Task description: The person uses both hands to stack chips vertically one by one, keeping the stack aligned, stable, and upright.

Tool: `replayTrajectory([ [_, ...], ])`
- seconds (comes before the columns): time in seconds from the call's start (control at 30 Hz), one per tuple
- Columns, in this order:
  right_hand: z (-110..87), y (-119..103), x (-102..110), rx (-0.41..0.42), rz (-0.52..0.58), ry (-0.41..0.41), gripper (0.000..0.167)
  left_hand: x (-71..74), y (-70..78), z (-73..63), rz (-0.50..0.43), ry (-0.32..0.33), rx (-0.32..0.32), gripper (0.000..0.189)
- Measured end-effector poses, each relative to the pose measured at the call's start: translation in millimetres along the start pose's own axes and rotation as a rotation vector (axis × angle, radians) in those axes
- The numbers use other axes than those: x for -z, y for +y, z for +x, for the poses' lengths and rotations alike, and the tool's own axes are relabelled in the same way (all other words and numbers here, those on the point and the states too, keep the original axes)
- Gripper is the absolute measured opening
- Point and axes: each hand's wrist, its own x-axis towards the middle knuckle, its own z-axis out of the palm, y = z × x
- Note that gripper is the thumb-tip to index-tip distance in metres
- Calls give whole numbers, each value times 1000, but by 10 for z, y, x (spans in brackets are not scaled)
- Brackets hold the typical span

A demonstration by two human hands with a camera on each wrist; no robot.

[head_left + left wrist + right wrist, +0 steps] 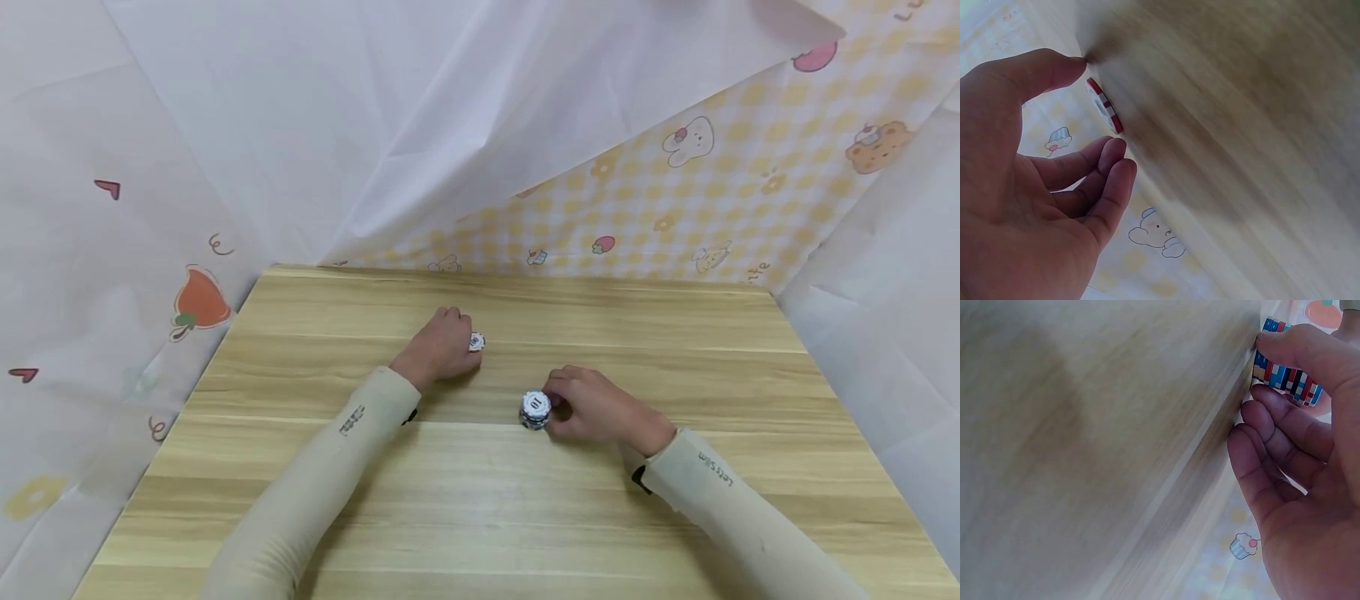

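Observation:
A stack of poker chips (536, 408) stands on the wooden table, its white top chip marked 10. Blue, red, white and dark edges show on the stack (1294, 381) in the right wrist view. At its right side is my right hand (592, 404), thumb and fingertips parted close against the chips; firm contact is not clear. Farther back and left, my left hand (446, 346) is beside a single poker chip (477, 342) lying flat. In the left wrist view this red-and-white chip (1104, 106) lies between the spread thumb and bent fingers, with gaps on both sides.
The wooden table (480, 517) extends around both hands. Behind it hangs a yellow checked cloth (637, 217) with cartoon prints, partly covered by a white sheet (315, 117). Printed white sheeting (67, 267) lines the left side, and plain white sheeting (900, 275) the right.

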Motion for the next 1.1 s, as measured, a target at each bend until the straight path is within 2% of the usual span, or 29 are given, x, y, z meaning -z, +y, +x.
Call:
replayTrajectory([
  [0.2,0,0,-7,3,-6,-2,18,23,-17,3,-4,2,12,49],
  [0.53,-1,-8,-6,13,-20,16,22,46,-28,45,-8,17,-11,32],
  [0.7,-5,3,-21,19,-13,20,21,28,-36,64,-28,7,-15,27],
  [0.9,-10,8,-29,34,-10,29,22,10,-46,36,-71,24,-34,32],
  [0.93,-10,6,-26,32,-10,28,22,-74,-103,76,-83,41,-51,34],
  [1.1,-9,-8,-7,21,-16,19,22,-78,-92,42,-101,43,-56,33],
])
